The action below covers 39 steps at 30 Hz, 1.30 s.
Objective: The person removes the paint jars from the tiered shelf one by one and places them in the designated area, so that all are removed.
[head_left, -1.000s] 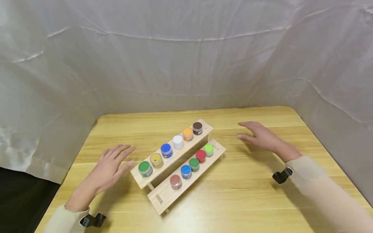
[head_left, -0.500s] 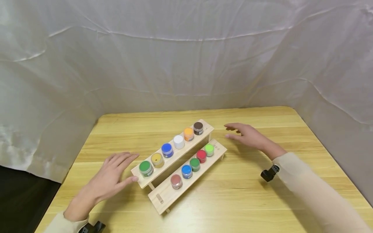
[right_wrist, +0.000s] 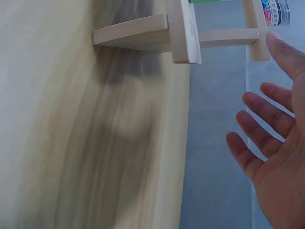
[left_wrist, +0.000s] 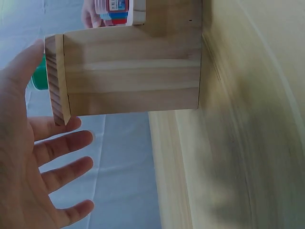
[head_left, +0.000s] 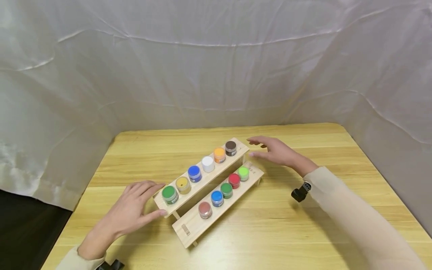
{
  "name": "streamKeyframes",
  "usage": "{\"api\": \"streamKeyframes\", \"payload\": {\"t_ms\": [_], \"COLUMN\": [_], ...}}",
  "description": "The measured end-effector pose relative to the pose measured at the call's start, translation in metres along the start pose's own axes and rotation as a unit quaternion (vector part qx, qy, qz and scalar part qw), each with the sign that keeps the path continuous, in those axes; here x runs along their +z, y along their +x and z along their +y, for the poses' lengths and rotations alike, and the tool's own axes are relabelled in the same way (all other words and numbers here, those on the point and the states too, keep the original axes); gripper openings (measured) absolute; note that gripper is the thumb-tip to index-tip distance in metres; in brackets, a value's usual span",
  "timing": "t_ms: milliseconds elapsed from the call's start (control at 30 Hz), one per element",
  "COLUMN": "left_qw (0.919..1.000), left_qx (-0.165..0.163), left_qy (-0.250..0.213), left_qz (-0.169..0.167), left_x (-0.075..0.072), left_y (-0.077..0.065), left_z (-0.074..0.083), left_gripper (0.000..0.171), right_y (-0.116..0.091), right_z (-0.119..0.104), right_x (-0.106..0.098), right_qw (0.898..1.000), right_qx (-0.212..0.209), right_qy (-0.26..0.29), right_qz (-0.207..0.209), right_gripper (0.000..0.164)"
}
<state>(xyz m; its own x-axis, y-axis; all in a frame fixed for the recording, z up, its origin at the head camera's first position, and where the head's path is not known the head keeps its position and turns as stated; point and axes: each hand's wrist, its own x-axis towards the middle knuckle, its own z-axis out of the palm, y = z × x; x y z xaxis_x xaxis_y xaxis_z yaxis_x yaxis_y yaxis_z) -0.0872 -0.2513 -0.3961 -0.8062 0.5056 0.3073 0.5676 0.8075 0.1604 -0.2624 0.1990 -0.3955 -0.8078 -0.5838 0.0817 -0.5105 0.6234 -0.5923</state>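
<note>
At the wooden rack's (head_left: 206, 189) ends, both open hands closer, left hand (head_left: 129, 212), right hand (head_left: 275, 152).

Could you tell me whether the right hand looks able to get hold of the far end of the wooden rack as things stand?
Probably yes: the right hand is open beside the wooden rack's far end, next to the brown jar, with nothing visible between them.
</note>
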Motion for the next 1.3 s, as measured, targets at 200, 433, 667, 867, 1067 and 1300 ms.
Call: {"api": "streamKeyframes", "payload": {"t_ms": [200, 433, 667, 867, 1067, 1300], "left_qw": [0.9998, 0.9993, 0.9980, 0.9977, 0.9982, 0.9977], "left_qx": [0.012, 0.011, 0.019, 0.019, -0.006, -0.018], "left_qy": [0.012, 0.030, 0.051, 0.054, 0.053, 0.061], "left_qz": [0.014, 0.019, 0.032, 0.037, 0.027, 0.025], "left_x": [0.000, -0.003, -0.006, -0.005, -0.005, -0.006], "left_y": [-0.001, 0.000, 0.002, 0.002, 0.004, 0.010], "left_z": [0.004, 0.009, 0.013, 0.012, 0.007, -0.005], "left_gripper": [0.073, 0.081, 0.080, 0.076, 0.071, 0.068], "right_y": [0.010, 0.019, 0.028, 0.034, 0.036, 0.035], "right_z": [-0.006, -0.011, -0.019, -0.022, -0.023, -0.021], "right_x": [0.000, -0.001, -0.005, -0.007, -0.008, -0.008], "right_qw": [1.000, 0.999, 0.996, 0.995, 0.994, 0.992], "right_qx": [-0.014, -0.028, -0.053, -0.053, -0.066, -0.079], "right_qy": [-0.005, -0.022, -0.030, -0.031, -0.040, -0.070], "right_qz": [-0.012, -0.027, -0.059, -0.077, -0.080, -0.070], "right_gripper": [0.070, 0.073, 0.073, 0.072, 0.073, 0.075]}}
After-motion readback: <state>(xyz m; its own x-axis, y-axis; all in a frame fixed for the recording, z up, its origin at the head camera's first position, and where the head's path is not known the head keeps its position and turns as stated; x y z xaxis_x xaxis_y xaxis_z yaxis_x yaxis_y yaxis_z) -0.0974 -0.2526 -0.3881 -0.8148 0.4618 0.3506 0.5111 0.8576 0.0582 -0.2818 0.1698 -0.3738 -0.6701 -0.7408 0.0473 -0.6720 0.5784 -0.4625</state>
